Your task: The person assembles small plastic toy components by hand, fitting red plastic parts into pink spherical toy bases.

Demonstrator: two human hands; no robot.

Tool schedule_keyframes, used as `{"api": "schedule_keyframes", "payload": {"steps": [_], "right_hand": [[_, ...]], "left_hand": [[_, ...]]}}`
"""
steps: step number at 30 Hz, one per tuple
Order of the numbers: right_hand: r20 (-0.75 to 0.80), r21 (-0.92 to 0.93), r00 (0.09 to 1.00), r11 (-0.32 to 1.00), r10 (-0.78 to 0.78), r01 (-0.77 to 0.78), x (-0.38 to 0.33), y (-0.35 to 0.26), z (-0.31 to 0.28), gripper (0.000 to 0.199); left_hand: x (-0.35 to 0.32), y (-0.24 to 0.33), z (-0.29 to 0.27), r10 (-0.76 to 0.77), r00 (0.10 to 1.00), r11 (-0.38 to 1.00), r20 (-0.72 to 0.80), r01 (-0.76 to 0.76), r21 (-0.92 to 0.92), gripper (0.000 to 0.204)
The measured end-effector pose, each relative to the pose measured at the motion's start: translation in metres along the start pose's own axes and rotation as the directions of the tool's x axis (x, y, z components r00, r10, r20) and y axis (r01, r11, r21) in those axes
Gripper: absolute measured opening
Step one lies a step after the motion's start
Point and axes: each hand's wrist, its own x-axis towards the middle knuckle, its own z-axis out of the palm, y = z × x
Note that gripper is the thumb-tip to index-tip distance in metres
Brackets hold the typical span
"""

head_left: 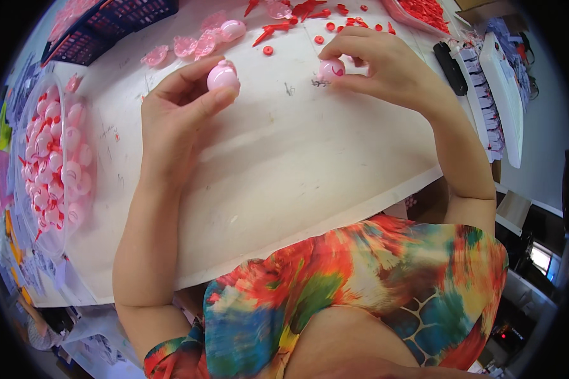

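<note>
The left hand (183, 104) is curling its fingers (thumb on top), pinching something small. The right hand (379, 66) is reaching farther out, fingertips pinching too. Both arms are bending.

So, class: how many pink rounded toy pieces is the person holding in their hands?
2. One pink piece is pinched in the left hand; another pink piece sits under the right hand fingertips against the white table. Fingers may hide more.

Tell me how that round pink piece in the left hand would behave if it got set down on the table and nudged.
The pink piece looks rounded and glossy, so it would probably roll or slip. The left hand holds it with fingertips alone, suggesting it is light. It seems to be rigid plastic, likely keeping its shape on the table.
</note>
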Motion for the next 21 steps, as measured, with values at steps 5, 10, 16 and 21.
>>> {"api": "schedule_keyframes", "payload": {"steps": [5, 10, 16, 21], "right_hand": [[-0.006, -0.018, 0.912, 0.912, -0.410, 0.410, 0.022, -0.017, 0.020, 0.021], [-0.084, 0.090, 0.978, 0.976, -0.191, 0.198, 0.025, -0.031, 0.021, 0.025], [-0.086, -0.040, 0.996, 0.999, -0.007, 0.004, 0.026, -0.054, 0.046, 0.033], [-0.145, 0.035, 0.989, 0.999, -0.035, 0.041, 0.030, -0.046, 0.046, 0.026]], "left_hand": [[0.005, 0.000, -0.003, 0.000, 1.000, 0.994, 0.015, 0.002, -0.109, 0.034], [0.007, -0.001, -0.010, 0.018, 1.000, 0.998, 0.005, -0.018, -0.068, 0.036], [0.011, -0.004, -0.013, 0.038, 0.999, 0.995, -0.003, -0.038, -0.097, 0.035], [0.006, -0.003, -0.010, 0.013, 0.997, 0.977, 0.077, 0.004, -0.213, 0.038]]}}
